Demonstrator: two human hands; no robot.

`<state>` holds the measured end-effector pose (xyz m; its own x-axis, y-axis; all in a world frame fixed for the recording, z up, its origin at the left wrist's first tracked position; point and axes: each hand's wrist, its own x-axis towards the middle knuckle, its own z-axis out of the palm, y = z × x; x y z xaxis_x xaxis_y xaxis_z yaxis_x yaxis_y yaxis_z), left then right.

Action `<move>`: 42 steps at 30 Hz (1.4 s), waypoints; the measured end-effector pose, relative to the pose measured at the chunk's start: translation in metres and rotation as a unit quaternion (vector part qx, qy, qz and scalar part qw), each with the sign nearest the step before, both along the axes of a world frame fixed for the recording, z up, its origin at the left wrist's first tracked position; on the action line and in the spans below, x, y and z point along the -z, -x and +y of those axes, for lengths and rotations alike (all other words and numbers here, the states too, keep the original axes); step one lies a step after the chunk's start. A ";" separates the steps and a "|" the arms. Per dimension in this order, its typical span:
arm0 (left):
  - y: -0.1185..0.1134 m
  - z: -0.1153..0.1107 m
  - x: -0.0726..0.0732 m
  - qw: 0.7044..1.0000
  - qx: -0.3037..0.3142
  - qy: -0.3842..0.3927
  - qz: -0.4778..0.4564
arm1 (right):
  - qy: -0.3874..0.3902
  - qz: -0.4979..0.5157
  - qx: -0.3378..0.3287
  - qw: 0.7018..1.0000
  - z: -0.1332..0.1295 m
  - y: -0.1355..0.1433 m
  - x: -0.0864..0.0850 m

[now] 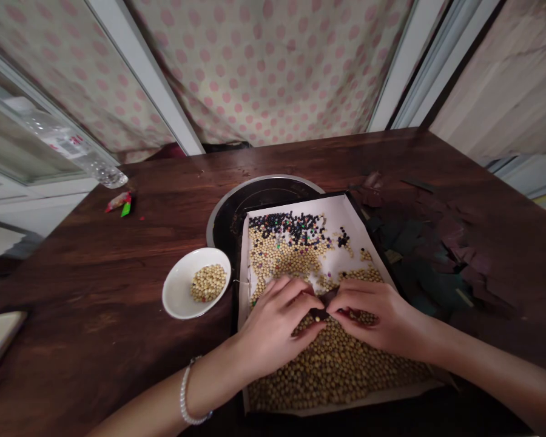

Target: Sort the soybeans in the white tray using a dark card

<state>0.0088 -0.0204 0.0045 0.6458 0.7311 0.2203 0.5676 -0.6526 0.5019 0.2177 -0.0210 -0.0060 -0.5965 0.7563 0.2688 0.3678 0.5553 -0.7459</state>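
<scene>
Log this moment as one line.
left hand, right hand: fingertips together over beans | tray | bowl left

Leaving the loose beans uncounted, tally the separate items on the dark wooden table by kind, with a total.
White ceramic bowl of pale beans: 1
Paper-lined black tray of pale and dark beans: 1
Round black metal-rimmed plate under the tray: 1
Clear plastic bottle lying on its side: 1
Small red-and-green wrapper: 1
Total: 5
The left hand and right hand rest on the beans.
</scene>
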 end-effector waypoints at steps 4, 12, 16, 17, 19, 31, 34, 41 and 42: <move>-0.001 -0.003 -0.001 0.999 -0.005 -0.053 -0.009 | 0.020 0.019 0.008 1.000 0.001 0.001 -0.003; -0.001 -0.001 -0.005 0.997 0.008 -0.052 -0.050 | 0.028 0.037 -0.008 0.999 -0.001 0.001 -0.006; -0.001 0.000 -0.007 0.997 0.016 -0.025 -0.068 | 0.024 0.052 -0.010 0.998 -0.003 -0.001 -0.006; -0.001 0.000 -0.007 0.997 0.019 -0.021 -0.071 | 0.025 0.053 -0.011 0.998 -0.003 -0.001 -0.006; -0.001 0.000 -0.007 0.997 0.025 -0.019 -0.077 | 0.026 0.054 -0.014 0.998 -0.003 -0.001 -0.006; -0.001 0.001 -0.009 0.990 0.023 0.052 -0.128 | -0.069 0.059 -0.035 0.995 0.000 0.000 -0.005; -0.001 0.002 -0.011 0.987 0.025 0.079 -0.137 | -0.084 0.066 -0.035 0.994 -0.001 0.000 -0.006; -0.001 0.004 -0.015 0.979 0.033 0.132 -0.152 | -0.108 0.075 -0.051 0.990 -0.002 -0.001 -0.007; -0.001 0.004 -0.016 0.977 0.034 0.145 -0.155 | -0.115 0.074 -0.053 0.989 -0.002 -0.001 -0.007</move>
